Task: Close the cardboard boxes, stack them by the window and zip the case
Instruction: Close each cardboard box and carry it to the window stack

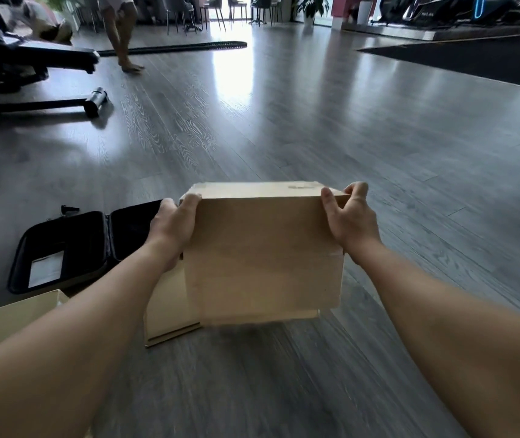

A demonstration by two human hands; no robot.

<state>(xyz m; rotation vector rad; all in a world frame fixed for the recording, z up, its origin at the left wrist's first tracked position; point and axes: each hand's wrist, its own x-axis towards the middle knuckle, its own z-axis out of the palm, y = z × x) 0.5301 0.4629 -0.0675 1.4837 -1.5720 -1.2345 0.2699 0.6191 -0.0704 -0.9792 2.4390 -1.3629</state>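
Closed plain brown cardboard box (262, 251): being gripped at its two upper corners above the grey wood-plank floor (347, 137), the left hand (173, 226) curling thumb and fingers round the left corner, the right hand (352, 216) doing likewise at the right. Flat brown cardboard piece (167, 308): lying just behind the box's lower left. Black zip case (72, 248): lying open on the floor, left of the box.

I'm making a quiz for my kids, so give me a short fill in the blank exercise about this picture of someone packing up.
1. Both hands, left hand and right hand, hold a closed ____ box.
2. The black case on the floor lies ____, not zipped.
3. The case lies to the ____ of the held box.

Missing words: cardboard; open; left
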